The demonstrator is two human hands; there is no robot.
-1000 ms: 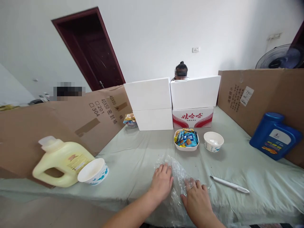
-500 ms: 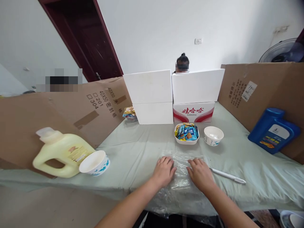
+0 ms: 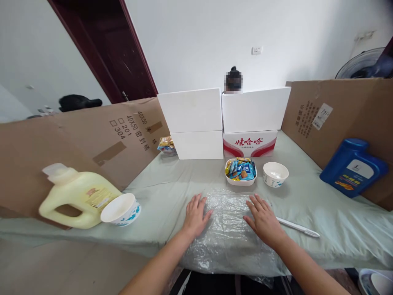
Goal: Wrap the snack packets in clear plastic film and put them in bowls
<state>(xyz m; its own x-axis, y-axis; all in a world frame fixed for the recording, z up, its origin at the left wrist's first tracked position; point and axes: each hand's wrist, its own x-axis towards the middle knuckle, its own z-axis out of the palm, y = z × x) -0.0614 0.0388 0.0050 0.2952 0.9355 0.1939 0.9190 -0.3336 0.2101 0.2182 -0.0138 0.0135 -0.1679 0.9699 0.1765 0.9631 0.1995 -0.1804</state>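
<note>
Between both hands (image 3: 194,216), plastic sheet (image 3: 229,217) (crinkled) wider than before.

Plastic sheet (image 3: 229,223) spread along near edge of surface (image 3: 156,200), flanked by left hand (image 3: 195,217) and right hand (image 3: 262,219). Pen (image 3: 298,228) laid just right of right hand. Packets (image 3: 242,169) heaped in tray (image 3: 241,182) behind sheet; bowl (image 3: 275,176) set to tray's right, carton (image 3: 250,143) behind tray. Far left, jug (image 3: 89,190) stood before cardboard panel (image 3: 70,141), second bowl (image 3: 120,209) beside it; far right, bottle (image 3: 346,170) placed before another panel (image 3: 356,108).
</note>
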